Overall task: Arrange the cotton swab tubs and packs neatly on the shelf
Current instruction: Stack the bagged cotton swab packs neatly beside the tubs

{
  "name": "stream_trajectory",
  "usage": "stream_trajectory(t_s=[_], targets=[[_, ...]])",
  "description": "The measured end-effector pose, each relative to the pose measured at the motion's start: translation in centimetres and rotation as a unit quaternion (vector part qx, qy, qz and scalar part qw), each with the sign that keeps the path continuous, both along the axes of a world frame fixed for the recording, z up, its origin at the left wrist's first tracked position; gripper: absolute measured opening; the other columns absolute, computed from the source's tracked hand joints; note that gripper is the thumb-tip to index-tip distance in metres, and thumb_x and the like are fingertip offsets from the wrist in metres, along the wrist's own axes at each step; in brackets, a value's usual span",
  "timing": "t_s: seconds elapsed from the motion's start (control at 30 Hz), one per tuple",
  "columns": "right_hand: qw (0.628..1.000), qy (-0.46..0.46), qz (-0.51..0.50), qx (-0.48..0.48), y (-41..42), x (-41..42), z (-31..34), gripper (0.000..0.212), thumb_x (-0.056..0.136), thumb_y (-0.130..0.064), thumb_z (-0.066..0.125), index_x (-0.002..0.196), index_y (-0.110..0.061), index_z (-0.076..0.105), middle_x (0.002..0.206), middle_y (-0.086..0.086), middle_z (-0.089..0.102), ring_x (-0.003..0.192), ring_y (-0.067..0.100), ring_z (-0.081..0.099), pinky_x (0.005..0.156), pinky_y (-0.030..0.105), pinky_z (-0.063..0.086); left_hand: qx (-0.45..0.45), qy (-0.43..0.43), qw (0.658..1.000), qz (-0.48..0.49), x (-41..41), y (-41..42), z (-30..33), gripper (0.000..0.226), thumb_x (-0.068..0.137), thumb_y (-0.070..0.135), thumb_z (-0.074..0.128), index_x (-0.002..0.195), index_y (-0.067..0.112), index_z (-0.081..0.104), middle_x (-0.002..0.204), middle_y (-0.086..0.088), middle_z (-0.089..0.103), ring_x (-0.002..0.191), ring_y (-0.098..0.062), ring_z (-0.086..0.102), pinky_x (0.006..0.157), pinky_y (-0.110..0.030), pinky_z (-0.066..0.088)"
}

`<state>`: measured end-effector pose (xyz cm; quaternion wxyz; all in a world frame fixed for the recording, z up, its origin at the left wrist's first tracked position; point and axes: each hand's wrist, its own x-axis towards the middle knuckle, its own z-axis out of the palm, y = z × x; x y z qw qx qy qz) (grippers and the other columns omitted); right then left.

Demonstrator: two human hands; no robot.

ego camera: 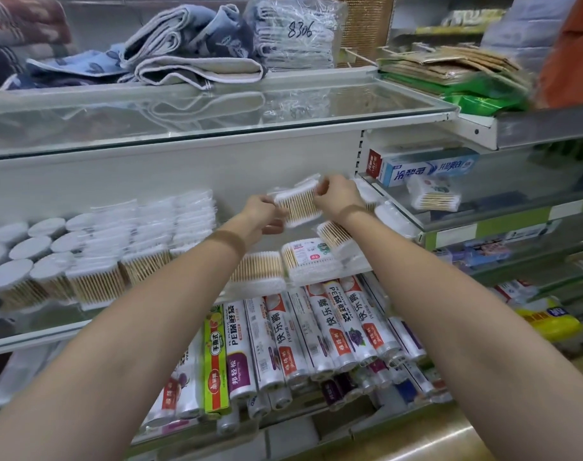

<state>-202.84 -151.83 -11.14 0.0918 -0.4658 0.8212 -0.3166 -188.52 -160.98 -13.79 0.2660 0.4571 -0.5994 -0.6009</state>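
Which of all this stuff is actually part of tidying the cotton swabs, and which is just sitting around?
Part of the job:
- swab pack held by left hand and right hand
- round swab tubs
- stacked swab packs
- loose packs

Just lying about:
- folded towels
- toothpaste box
- plastic wrap rolls

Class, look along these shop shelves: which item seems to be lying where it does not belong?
A clear pack of wooden cotton swabs lies tilted on the right-hand glass shelf beside the blue-and-white toothpaste box, apart from the other swabs.
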Motion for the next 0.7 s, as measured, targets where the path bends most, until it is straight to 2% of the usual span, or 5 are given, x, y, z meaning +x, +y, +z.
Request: stream_trajectory(t_s=[0.2,0.3,0.43,0.57,0.7], targets=[[0.999,-0.023,0.022,-0.02,0.5,1.9,0.6,0.008,0.096,-0.014,0.058,0.1,-0.013,0.065,0.09,0.001,0.064,0.077,0.013,0.058,0.055,0.018,0.04,-0.04,0.014,0.998,0.046,1.5,0.2,0.7,0.026,0.089,0.004,0.071,0.113,0.002,0.06,0.089,-0.014,0.065,0.065,-0.02,0.06,0.057,-0.031,0.058],[0.997,-0.053,0.06,-0.013,0.4,3.0,0.6,0.019,0.096,-0.022,0.058,0.098,-0.006,0.068,0.089,0.007,0.066,0.077,0.018,0.059,0.069,0.028,0.053,-0.057,0.029,0.996,0.07,2.0,0.3,1.3,0.024,0.087,0.006,0.073,0.104,0.008,0.056,0.084,-0.01,0.063,0.072,-0.022,0.06,0.075,-0.039,0.057],[0.988,-0.106,0.112,-0.008,0.9,4.2,1.1,0.037,0.093,-0.034,0.064,0.115,-0.005,0.065,0.109,0.013,0.067,0.097,0.025,0.063,0.086,0.037,0.051,-0.041,0.07,0.995,0.051,2.4,1.4,2.1,0.022,0.092,0.012,0.068,0.109,0.005,0.055,0.091,-0.016,0.067,0.076,-0.027,0.063,0.078,-0.044,0.057],[0.984,-0.14,0.112,-0.008,1.2,4.1,1.0,0.062,0.078,-0.044,0.081,0.126,-0.015,0.054,0.121,0.006,0.062,0.107,0.024,0.06,0.097,0.04,0.05,-0.011,0.101,0.995,-0.018,3.5,2.0,2.5,0.028,0.101,0.018,0.051,0.117,0.001,0.067,0.104,-0.012,0.074,0.091,-0.024,0.07,0.08,-0.032,0.058],[0.982,-0.164,0.098,-0.004,1.7,3.6,1.6,0.075,0.072,-0.046,0.086,0.13,-0.015,0.049,0.122,0.004,0.06,0.108,0.024,0.061,0.099,0.043,0.05,-0.02,0.106,0.993,-0.039,5.1,2.0,2.7,0.023,0.098,0.003,0.054,0.119,-0.002,0.064,0.105,-0.017,0.073,0.095,-0.03,0.073,0.081,-0.033,0.059]])
